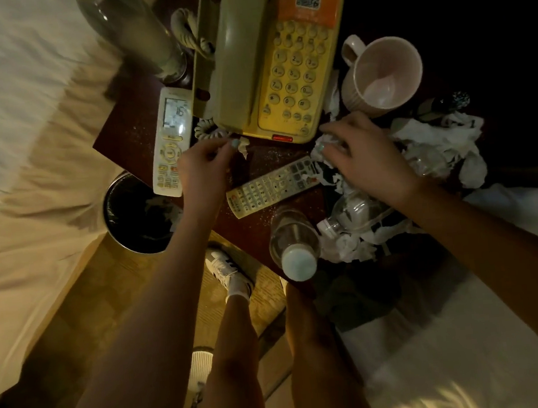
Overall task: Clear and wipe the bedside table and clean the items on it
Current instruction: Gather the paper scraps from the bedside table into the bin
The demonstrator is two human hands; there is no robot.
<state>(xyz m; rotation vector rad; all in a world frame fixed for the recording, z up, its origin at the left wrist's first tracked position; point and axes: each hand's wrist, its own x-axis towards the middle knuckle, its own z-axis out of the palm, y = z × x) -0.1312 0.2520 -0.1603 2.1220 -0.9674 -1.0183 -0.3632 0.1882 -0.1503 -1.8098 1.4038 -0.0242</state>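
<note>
The dark wooden bedside table [124, 131] carries a telephone [268, 57], a white air-conditioner remote [171, 140], a TV remote [272, 187], a pink mug [383, 73] and an upright plastic bottle [295, 243]. My left hand [202, 164] pinches a small scrap of tissue [242, 145] just in front of the telephone. At the telephone's right corner my right hand [363, 150] grips a crumpled tissue [324, 143]. More crumpled tissues [438, 143] and a crushed bottle [353, 212] lie under and beyond that hand. White crumbs speckle the tabletop.
A black bin [135, 215] with some waste inside stands on the floor left of the table. Beds with light covers flank the table on both sides [20, 128] [467, 333]. A lamp base [135, 30] rises at the table's back left. My legs and a white shoe [224, 269] are below.
</note>
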